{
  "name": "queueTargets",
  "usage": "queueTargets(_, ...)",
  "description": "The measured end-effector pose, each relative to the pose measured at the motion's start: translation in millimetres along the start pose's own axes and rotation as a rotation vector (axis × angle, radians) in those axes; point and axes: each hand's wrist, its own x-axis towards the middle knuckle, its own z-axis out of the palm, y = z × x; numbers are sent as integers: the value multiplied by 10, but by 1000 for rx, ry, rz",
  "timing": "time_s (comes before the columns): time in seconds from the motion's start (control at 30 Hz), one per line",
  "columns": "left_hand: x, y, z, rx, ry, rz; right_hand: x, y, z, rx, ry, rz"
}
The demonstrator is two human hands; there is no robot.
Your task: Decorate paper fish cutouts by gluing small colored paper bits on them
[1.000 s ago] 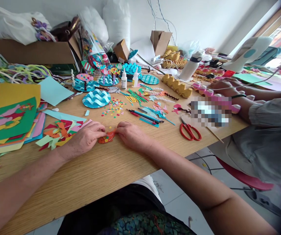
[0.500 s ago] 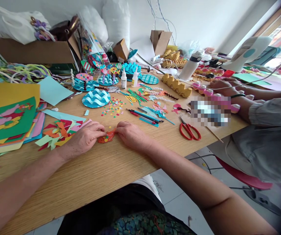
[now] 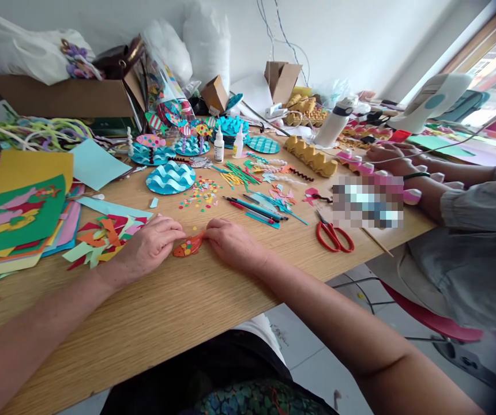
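An orange paper fish (image 3: 188, 246) with coloured dots lies on the wooden table between my hands. My right hand (image 3: 230, 241) pinches the fish's tail end at its right side. Just left of the fish is my left hand (image 3: 153, 239), its fingers pressed together near the upper edge; what they hold, if anything, is too small to make out. Behind the fish are scattered paper dots (image 3: 200, 194) and a blue disc with pale waves (image 3: 171, 177).
Red scissors (image 3: 334, 233) and pens (image 3: 254, 208) lie to the right. Paper scraps (image 3: 105, 236) and coloured sheets (image 3: 18, 207) are at left. Two glue bottles (image 3: 219, 144) stand behind. Another person's hands (image 3: 389, 157) rest at the right beside egg-carton strips (image 3: 311, 155).
My left hand has drawn slightly away from the fish, uncovering more of its dotted body. My right hand stays at the tail. The view has shifted slightly.
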Motion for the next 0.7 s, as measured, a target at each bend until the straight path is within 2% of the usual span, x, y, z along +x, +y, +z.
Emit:
queueTargets(0.2,-150,179,-32,11,-8,6,-2,2,-7,20,19,3)
queueTargets(0.37,-300,158,-9,29,-39,16,20,22,-20,75,43,55)
queueTargets(0.5,-328,122,13,39,-38,22,53,50,-174,112,3,102)
queueTargets(0.7,-365,109,43,12,-29,-17,191,164,-412,-4,8,182)
